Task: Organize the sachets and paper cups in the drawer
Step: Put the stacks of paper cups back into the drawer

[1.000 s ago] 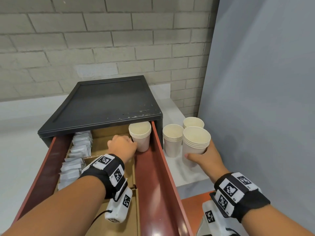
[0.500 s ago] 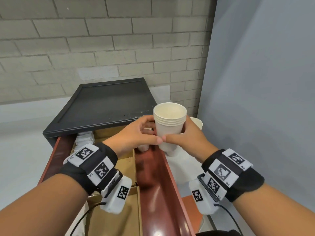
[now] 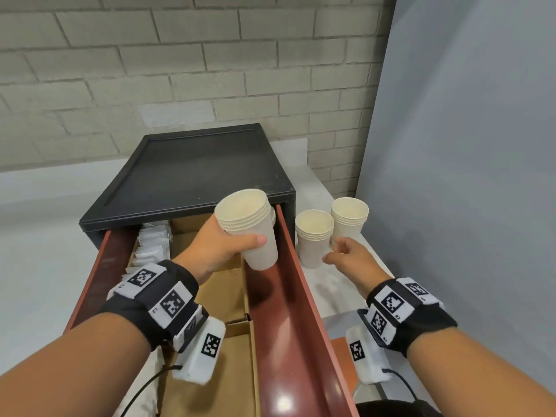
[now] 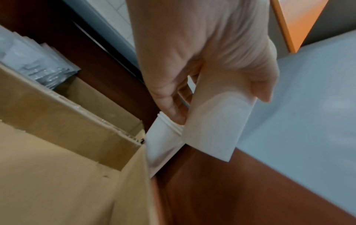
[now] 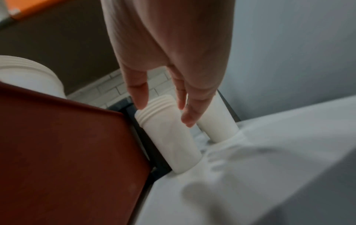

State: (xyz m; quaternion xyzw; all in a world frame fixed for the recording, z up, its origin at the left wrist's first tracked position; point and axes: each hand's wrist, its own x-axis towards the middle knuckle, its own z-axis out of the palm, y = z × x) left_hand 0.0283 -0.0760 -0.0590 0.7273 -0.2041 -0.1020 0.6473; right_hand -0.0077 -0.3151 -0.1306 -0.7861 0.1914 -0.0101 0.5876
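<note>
Beside drawer, two cup stacks, brick wall

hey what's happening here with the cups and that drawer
A person is putting paper cups away in an open drawer. The left hand holds a stack of paper cups over the drawer's right side, where another cup stack already stands. The right hand, open, reaches toward two cup stacks on the counter beside the drawer. White sachets sit in a cardboard divider on the drawer's left.

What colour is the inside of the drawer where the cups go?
Reddish brown. The drawer shows it best in the head view.
</note>
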